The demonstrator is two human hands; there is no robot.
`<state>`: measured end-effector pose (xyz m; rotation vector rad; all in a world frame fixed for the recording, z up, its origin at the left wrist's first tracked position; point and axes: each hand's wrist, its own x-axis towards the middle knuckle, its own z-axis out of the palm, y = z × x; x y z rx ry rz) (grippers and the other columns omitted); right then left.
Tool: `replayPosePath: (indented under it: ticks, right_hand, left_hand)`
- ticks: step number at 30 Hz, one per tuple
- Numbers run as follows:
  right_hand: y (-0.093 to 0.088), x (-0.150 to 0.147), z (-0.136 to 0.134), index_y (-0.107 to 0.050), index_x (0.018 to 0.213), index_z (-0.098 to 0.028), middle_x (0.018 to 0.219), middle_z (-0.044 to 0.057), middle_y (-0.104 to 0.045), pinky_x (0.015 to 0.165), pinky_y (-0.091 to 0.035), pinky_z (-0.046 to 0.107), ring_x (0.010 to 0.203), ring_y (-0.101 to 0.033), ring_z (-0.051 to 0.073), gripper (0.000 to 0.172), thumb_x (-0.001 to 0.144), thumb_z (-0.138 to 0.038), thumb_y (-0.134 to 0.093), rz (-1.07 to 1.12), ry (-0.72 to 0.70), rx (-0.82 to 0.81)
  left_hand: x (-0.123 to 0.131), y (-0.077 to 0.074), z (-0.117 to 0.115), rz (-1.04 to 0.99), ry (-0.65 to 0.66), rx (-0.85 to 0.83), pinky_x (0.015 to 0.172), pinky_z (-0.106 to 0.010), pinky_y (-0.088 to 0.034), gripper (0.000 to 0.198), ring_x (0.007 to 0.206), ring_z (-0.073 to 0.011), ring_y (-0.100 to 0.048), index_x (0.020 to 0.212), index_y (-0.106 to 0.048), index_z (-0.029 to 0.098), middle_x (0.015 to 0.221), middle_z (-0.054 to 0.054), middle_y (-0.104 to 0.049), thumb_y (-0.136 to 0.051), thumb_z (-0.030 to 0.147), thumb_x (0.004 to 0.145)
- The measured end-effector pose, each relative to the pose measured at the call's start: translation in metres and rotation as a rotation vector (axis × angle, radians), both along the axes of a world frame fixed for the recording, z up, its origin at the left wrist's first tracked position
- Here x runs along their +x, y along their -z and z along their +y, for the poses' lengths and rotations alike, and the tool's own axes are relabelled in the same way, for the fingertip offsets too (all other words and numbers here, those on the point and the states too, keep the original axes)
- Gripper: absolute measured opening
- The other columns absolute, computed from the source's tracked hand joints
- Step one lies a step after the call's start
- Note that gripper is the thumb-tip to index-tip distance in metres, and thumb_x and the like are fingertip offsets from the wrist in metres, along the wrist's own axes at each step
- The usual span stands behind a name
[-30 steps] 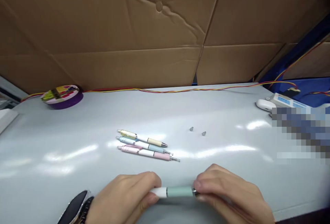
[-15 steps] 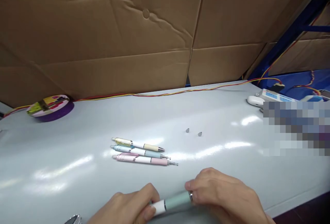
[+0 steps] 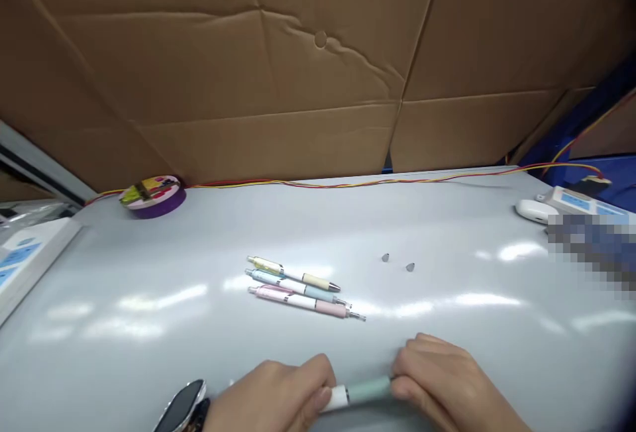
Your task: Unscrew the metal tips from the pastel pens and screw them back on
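Observation:
A white pen with a pale green grip (image 3: 368,389) lies level between my two hands, low in the head view. My left hand (image 3: 278,393) is closed around its white barrel. The fingers of my right hand (image 3: 442,379) are closed over the pen's tip end, hiding the tip. Beyond my hands lie a yellow pen (image 3: 293,274), a blue pen (image 3: 298,286) and a pink pen (image 3: 305,302), side by side. The blue and pink ones have their front ends uncovered. Two small silver cone tips (image 3: 385,258) sit apart to their right.
A round purple box (image 3: 159,207) stands at the back left. White power strips (image 3: 34,253) are at both sides. A white mouse-like object (image 3: 535,211) lies at the right, beside a blurred-out patch. Red and yellow wires run along the back edge, before a cardboard wall (image 3: 278,87).
The view has swung left, so things on the table appear farther right. Both hands still hold the green pen; my right fingers now cover the silver tip end that showed before.

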<state>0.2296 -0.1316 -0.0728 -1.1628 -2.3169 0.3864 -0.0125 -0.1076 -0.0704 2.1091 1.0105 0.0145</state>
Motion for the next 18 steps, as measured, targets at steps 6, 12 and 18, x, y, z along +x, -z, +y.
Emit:
replayPosePath:
  ticks: [6, 12, 18]
  right_hand:
    - [-0.002, 0.005, -0.001, -0.049, 0.115, -0.027, 0.081, -0.001, -0.069, 0.06, -0.055, 0.019, 0.067, -0.067, 0.014, 0.03, 0.09, -0.044, -0.049, 0.151, 0.018, 0.012]
    - [0.009, 0.008, 0.0, -0.056, 0.095, -0.027, 0.075, -0.003, -0.068, 0.055, -0.052, 0.021, 0.062, -0.064, 0.013, 0.01, 0.089, -0.021, -0.051, 0.155, -0.029, -0.071]
    - [0.0, -0.001, 0.0, -0.047, 0.061, -0.021, 0.05, -0.003, -0.054, 0.047, -0.043, 0.022, 0.045, -0.052, 0.01, 0.05, 0.098, -0.041, -0.021, -0.01, -0.053, -0.027]
  left_hand:
    - [0.001, -0.017, 0.005, -0.118, 0.022, -0.028, 0.046, -0.02, -0.032, 0.042, 0.048, -0.0126, -0.04, 0.082, -0.047, 0.024, 0.057, 0.004, -0.045, -0.015, 0.047, 0.096]
    - [0.003, -0.021, 0.007, -0.166, -0.011, -0.095, 0.052, -0.02, -0.036, 0.04, 0.052, -0.0132, -0.044, 0.073, -0.04, 0.023, 0.055, 0.005, -0.047, -0.016, 0.045, 0.096]
    - [0.0, -0.027, 0.01, -0.169, 0.088, -0.107, 0.056, -0.018, -0.036, 0.033, 0.056, -0.0124, -0.045, 0.08, -0.041, 0.023, 0.059, 0.005, -0.048, -0.02, 0.039, 0.099]
